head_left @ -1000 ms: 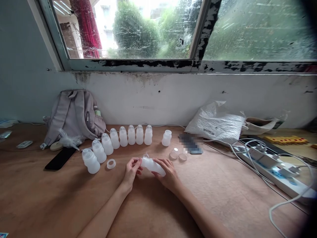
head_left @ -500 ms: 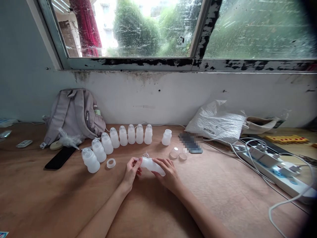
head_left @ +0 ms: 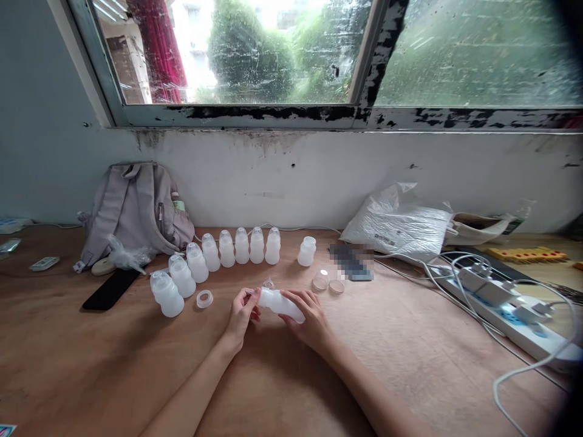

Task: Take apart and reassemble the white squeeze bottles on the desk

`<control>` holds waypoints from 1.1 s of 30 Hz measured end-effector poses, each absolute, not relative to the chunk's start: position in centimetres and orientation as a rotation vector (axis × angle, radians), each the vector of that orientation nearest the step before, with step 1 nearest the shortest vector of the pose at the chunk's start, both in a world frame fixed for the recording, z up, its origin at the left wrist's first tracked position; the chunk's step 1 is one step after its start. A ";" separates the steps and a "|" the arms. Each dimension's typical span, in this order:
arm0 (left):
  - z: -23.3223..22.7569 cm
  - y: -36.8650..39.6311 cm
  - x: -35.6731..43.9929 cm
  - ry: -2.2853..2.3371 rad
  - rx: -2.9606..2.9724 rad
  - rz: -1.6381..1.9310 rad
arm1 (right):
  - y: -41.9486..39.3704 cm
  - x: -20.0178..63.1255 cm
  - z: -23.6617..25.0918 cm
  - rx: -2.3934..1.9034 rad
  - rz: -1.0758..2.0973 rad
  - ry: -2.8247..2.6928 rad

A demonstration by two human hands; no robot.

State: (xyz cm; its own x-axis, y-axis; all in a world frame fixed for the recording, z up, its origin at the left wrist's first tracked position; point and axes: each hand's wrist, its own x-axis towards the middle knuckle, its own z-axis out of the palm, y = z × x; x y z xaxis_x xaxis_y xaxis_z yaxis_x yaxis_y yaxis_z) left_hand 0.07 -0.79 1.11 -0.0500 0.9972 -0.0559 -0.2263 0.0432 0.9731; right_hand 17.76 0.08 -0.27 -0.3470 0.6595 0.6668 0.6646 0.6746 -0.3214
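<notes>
A small translucent white plastic bottle (head_left: 279, 303) lies tilted between my hands over the wooden table (head_left: 410, 358). My right hand (head_left: 308, 320) grips its body. My left hand (head_left: 241, 315) pinches at the bottle's neck end. A curved row of several capped bottles (head_left: 218, 255) stands behind my hands, and one open bottle (head_left: 306, 252) stands apart to the right. A white ring (head_left: 204, 299) lies left of my left hand. Two clear round caps (head_left: 327, 284) and a small clear piece (head_left: 268, 283) lie just beyond the held bottle.
A grey backpack (head_left: 136, 212) leans on the wall at the back left, with a black phone (head_left: 110, 290) before it. A white plastic bag (head_left: 396, 221) sits back right. A power strip with plugs and cables (head_left: 501, 300) covers the right side.
Both hands stay on the bottle almost in place; the view has shifted slightly. The bottle's neck end sits a little closer to my left fingers.
</notes>
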 end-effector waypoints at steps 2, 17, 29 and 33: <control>1.2 -0.8 0.1 1.103 0.970 1.314 | 0.1 17.8 -0.2 -1.018 -0.002 -2.071; 1.5 -0.9 0.0 1.113 1.000 1.306 | -0.1 17.8 0.1 -1.013 0.036 -2.089; 1.5 -0.9 -0.2 1.104 1.010 1.356 | 0.0 17.9 0.1 -1.022 0.080 -2.082; 1.6 -0.9 -0.4 1.031 1.033 1.341 | 0.0 18.0 0.1 -1.040 0.081 -2.077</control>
State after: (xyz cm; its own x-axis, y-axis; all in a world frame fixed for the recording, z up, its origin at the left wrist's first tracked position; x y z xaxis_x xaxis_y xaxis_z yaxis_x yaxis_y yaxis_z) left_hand -0.41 -0.93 1.62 -0.0196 0.9997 0.0166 -0.2405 -0.0208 0.9704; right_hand 17.95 -0.01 0.07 -0.3467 0.6987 0.6258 0.6477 0.6609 -0.3791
